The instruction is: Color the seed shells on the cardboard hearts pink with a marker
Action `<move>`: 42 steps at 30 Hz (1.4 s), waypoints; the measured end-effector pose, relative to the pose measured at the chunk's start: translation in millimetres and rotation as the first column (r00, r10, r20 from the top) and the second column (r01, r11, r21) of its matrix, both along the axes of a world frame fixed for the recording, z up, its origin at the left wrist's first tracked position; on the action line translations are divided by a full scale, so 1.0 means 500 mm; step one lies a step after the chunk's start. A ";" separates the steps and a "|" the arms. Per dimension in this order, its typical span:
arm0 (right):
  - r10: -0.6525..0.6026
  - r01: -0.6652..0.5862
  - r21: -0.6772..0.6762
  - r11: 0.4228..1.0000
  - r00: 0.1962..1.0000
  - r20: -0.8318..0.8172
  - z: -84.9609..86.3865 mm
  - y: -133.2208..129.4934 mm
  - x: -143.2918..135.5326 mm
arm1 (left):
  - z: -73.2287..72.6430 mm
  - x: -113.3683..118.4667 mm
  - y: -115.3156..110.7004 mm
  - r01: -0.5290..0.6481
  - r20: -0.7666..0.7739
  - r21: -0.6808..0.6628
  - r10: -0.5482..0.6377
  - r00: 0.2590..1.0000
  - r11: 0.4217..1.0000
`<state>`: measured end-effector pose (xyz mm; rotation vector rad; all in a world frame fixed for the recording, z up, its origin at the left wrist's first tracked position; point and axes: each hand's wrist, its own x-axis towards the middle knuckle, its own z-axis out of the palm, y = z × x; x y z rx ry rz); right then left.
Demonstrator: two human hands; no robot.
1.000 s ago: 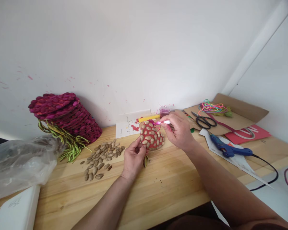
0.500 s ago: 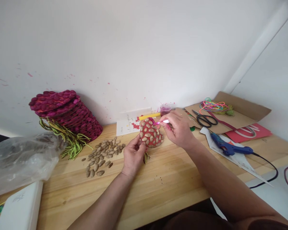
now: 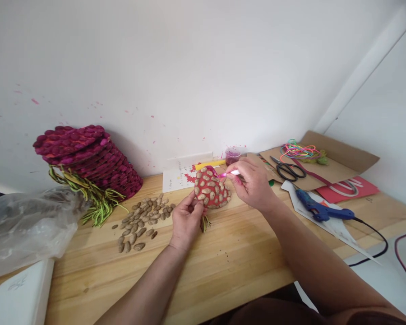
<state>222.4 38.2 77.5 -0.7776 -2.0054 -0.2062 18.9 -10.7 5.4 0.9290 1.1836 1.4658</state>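
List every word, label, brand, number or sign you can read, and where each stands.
None is legible.
Printed sheet by the wall: small print, too small to read.
White box, lower left: dark marks, too blurred to read.
Red card, right: pale strokes, perhaps lettering; I cannot tell.

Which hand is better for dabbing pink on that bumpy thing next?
Probably the right hand: it holds a slim white, pink-tipped tool near the red roundish piece studded with tan lumps. The left hand pinches that piece's edge.
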 end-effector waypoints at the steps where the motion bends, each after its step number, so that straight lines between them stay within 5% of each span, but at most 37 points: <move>1: -0.003 0.003 0.000 1.000 1.000 -0.010 0.001 0.000 0.001 | 0.001 0.000 0.000 0.001 0.014 -0.013 0.000 1.000 1.000; 10: -0.011 0.009 -0.036 0.999 0.998 -0.059 0.002 0.000 0.000 | 0.010 0.003 -0.006 0.017 0.145 -0.092 -0.003 0.989 0.996; 42: -0.041 0.024 -0.102 0.994 0.985 -0.165 0.009 -0.011 0.006 | 0.031 0.006 -0.014 0.018 0.255 -0.118 0.013 0.967 0.993</move>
